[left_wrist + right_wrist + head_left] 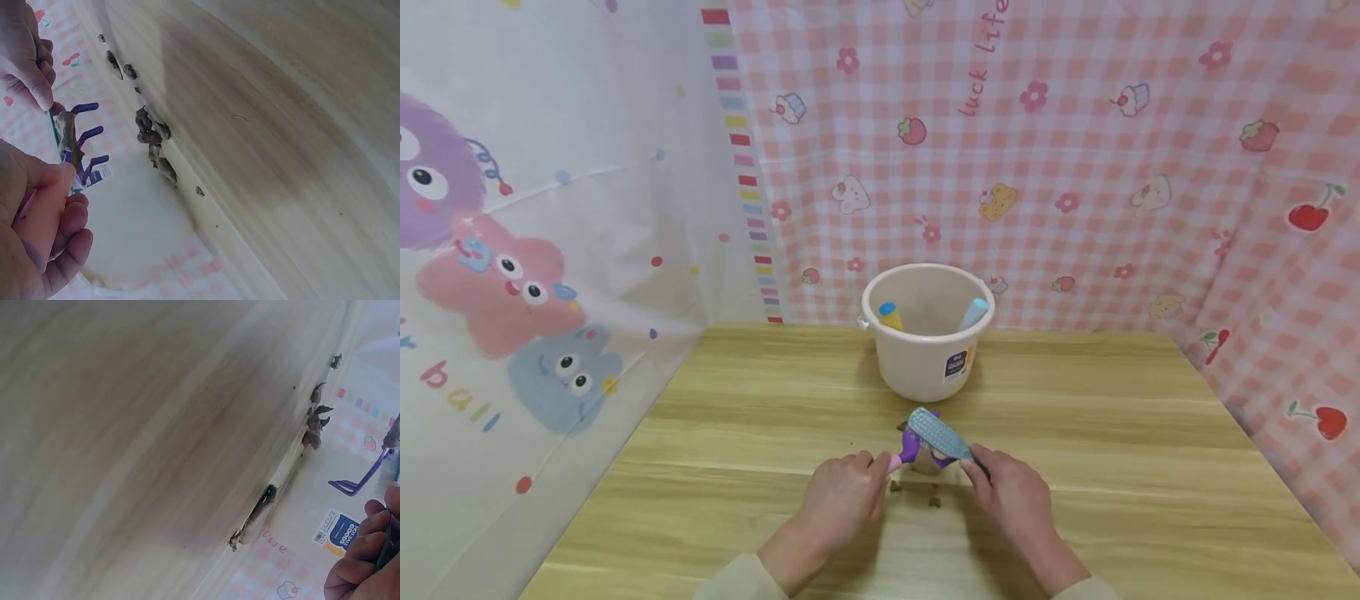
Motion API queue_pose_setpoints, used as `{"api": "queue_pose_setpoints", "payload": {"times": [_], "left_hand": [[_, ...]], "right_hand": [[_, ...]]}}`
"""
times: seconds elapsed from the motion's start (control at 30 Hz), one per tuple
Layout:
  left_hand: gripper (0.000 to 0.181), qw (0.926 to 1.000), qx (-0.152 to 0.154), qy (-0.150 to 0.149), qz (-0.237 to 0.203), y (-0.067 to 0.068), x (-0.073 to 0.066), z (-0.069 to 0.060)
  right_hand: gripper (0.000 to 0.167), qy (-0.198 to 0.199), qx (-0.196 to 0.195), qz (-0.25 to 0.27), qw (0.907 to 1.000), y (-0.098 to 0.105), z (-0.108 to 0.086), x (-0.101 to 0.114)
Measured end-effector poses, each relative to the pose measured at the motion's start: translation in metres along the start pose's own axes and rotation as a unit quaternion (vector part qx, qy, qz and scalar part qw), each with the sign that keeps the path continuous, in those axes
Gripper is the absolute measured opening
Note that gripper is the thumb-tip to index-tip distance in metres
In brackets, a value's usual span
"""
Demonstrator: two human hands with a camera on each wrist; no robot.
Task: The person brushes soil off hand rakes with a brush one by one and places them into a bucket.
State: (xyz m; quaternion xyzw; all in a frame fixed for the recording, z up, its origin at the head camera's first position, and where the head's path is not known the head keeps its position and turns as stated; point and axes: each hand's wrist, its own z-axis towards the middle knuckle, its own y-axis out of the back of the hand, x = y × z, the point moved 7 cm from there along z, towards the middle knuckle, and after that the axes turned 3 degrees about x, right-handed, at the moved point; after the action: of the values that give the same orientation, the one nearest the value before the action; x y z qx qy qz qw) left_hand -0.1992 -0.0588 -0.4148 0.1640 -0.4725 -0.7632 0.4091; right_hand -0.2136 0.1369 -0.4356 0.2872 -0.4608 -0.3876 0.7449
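Bucket (910,367) beyond brush (942,436) holds yellow, bluish rods (973,314).

A pale yellowish wood-grain tabletop (1150,500) is backed by pink-and-white gingham fabric (1075,150), printed with flowers, strawberries and cupcakes. On the left, a creased white sheet (632,100) is decorated with purple, pink and blue cartoon figures (490,308), and the right side is enclosed by pink-checked fabric bearing red cherries (1332,423). Soft, diffuse light is spread across the surfaces.
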Motion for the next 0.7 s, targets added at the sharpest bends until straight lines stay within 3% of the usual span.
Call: {"api": "queue_pose_setpoints", "payload": {"times": [0.4,0.7], "left_hand": [[0.016,1.0,-0.002,0.004,-0.002,0.0,-0.001,0.0],[0.018,0.9994,0.023,0.021,-0.014,-0.002,0.004,-0.002]], "right_hand": [[0.017,-0.015,-0.001,0.004,0.9999,-0.004,0.004,-0.009],[0.022,-0.016,-0.007,0.008,0.9998,0.007,0.005,-0.014]]}}
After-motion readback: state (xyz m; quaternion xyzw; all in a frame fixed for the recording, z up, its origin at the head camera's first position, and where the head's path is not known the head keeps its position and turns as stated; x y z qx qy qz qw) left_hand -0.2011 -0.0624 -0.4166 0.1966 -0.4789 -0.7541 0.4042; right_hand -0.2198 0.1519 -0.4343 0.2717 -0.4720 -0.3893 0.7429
